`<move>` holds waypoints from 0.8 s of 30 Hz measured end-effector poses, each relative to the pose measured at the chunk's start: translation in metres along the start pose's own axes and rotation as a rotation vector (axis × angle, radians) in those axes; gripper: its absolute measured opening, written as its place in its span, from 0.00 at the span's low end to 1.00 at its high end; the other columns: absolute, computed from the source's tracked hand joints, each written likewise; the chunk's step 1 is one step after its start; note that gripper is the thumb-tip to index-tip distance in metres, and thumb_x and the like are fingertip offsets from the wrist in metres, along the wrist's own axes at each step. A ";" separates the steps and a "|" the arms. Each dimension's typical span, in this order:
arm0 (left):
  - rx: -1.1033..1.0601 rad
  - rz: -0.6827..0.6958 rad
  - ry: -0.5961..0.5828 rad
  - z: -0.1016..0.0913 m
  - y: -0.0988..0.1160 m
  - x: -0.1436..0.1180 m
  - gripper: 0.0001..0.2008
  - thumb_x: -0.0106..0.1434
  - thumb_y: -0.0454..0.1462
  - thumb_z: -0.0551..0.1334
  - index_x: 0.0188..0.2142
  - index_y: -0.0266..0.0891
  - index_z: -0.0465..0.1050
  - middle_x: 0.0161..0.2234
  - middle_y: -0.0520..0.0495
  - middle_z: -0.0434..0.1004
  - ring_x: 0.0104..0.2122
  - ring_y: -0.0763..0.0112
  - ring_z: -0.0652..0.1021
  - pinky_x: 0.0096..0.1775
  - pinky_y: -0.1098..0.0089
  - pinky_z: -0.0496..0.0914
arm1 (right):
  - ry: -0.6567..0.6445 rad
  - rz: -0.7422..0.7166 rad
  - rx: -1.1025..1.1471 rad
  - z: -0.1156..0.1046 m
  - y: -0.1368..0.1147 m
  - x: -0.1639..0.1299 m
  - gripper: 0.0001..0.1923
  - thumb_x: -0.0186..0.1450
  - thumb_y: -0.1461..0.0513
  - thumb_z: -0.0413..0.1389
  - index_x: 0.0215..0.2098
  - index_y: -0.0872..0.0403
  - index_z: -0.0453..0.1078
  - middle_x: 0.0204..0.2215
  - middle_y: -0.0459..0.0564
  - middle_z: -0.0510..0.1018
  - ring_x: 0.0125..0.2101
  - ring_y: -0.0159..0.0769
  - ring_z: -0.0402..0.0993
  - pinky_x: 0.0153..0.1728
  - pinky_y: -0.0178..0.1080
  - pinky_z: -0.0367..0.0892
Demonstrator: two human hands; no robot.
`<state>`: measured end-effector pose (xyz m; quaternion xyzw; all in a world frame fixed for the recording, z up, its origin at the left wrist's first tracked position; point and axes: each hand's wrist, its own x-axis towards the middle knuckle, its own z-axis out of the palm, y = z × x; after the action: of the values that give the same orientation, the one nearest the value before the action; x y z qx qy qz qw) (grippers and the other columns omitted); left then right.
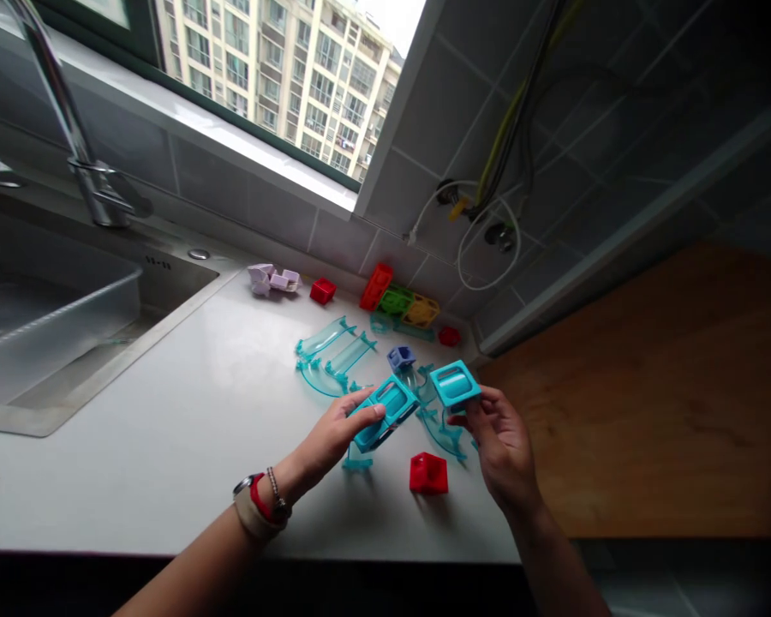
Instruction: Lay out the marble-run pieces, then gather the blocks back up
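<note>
My left hand (334,437) grips a long teal plastic block (385,413) with an open slot on top, held just above the white countertop (186,428). Beside it, my right hand (498,441) holds a shorter teal cube-like block (455,383) by its lower edge. The two teal pieces are close together but apart. A red cube (428,473) rests on the counter between my wrists. Clear teal curved track pieces (334,356) lie just beyond my hands, and more of them (446,433) lie under my right hand. A small blue block (401,356) sits behind the held pieces.
A steel sink (51,326) with a tall faucet (70,128) lies at left. Against the tiled wall sit lilac blocks (273,279), a red cube (322,290), red, green and yellow frames (397,300) and a small red piece (450,336). Cables (488,231) hang from the wall. A wooden surface (648,403) adjoins at right.
</note>
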<state>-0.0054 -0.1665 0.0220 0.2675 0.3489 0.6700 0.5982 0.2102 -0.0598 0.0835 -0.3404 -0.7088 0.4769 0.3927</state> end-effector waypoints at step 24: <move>0.259 0.209 -0.005 0.000 0.007 -0.010 0.23 0.55 0.36 0.75 0.52 0.41 0.84 0.47 0.42 0.85 0.49 0.49 0.81 0.47 0.67 0.75 | -0.270 -0.098 -0.249 -0.006 -0.023 0.001 0.08 0.71 0.54 0.61 0.46 0.45 0.79 0.41 0.50 0.77 0.41 0.41 0.74 0.41 0.40 0.73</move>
<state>-0.0079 -0.1770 0.0285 0.3789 0.4012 0.6773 0.4865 0.2125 -0.0641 0.1064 -0.2846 -0.8242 0.4073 0.2718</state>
